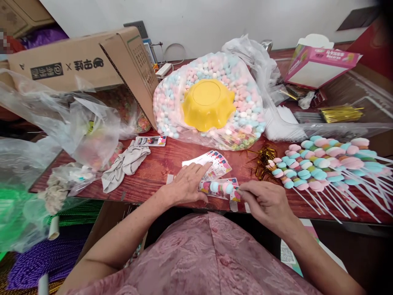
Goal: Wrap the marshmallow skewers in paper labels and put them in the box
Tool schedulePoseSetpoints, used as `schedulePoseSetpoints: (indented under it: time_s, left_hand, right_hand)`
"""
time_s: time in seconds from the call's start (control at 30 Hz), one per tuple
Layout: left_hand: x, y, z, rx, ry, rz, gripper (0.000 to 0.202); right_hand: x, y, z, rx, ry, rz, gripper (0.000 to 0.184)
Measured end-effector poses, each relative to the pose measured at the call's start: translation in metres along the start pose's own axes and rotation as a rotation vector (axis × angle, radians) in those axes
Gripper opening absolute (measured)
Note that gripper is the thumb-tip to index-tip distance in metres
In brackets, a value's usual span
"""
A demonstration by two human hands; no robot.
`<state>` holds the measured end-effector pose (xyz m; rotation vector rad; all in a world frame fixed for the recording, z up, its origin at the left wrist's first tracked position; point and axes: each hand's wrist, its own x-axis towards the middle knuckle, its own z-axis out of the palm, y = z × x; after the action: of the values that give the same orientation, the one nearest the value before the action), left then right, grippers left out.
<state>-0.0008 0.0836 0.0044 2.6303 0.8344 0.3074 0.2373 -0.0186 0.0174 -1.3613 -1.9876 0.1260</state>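
Note:
A marshmallow skewer [219, 187] with pink, blue and white pieces lies inside a printed clear sleeve at the near edge of the red-brown table [159, 168]. My left hand [187, 185] rests flat on it, the forefinger stretched onto a small stack of printed sleeves [216, 160]. My right hand [265, 200] pinches the right end of the sleeve between thumb and fingers.
A pile of finished marshmallow skewers [325, 162] lies at the right, beside gold twist ties [262, 159]. A big bag of marshmallows [239, 98] with a yellow bowl [208, 104] sits at the back. Cardboard box [80, 61], plastic bags [70, 123] and a grey cloth [124, 164] fill the left.

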Motion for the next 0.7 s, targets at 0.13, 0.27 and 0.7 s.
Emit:
schedulePoseSetpoints:
  time_s: [0.13,0.27,0.7]
  left_hand:
    - [-0.001,-0.004,-0.001,0.046,-0.081,-0.086,0.025]
    - [0.002,0.003,0.006,-0.035,-0.051,-0.148,0.010]
    - [-0.002,0.010,0.004,0.043,-0.070,-0.158,0.009]
  right_hand:
    - [0.003,0.002,-0.001,0.066,0.076,0.014,0.011]
    - [0.006,-0.006,0.005,-0.088,0.054,-0.107,0.013]
    - [0.014,-0.017,0.005,-0.199,-0.167,-0.195,0.023]
